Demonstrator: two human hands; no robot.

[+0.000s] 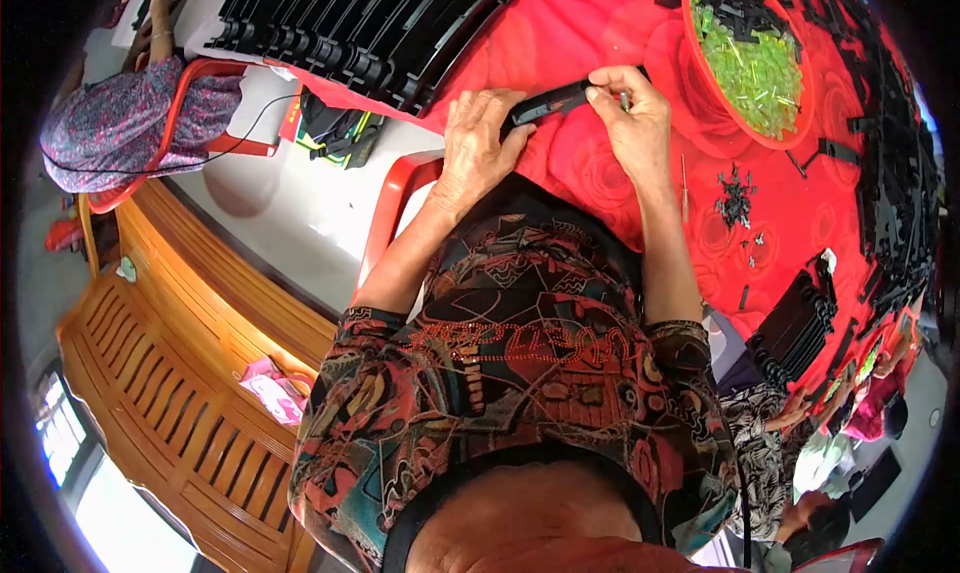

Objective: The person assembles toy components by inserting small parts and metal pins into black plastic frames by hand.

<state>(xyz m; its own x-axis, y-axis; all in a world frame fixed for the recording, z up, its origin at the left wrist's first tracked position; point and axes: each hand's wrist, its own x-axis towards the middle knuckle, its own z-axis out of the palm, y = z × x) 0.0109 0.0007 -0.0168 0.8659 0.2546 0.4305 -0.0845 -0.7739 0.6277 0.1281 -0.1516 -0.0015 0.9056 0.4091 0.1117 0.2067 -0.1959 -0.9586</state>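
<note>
left hand (478, 141): curled round the near end of a black plastic strip (548, 102), steadying it just above the red-clothed surface (600, 173)
right hand (628, 113): fingertips pinched at the strip's far end; a small piece there, too small to name
doing it well: hold the strip level; press straight in
nearby: red basin (700, 78) of green tubes (757, 68)

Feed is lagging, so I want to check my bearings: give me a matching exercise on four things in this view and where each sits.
1 black strip
2 red bowl
3 stacked black strips
4 wooden bench

a far left of the table
b lower left, on the floor
c between both hands
d far right, holding green pieces

Pairs: 1-c, 2-d, 3-a, 4-b
</note>
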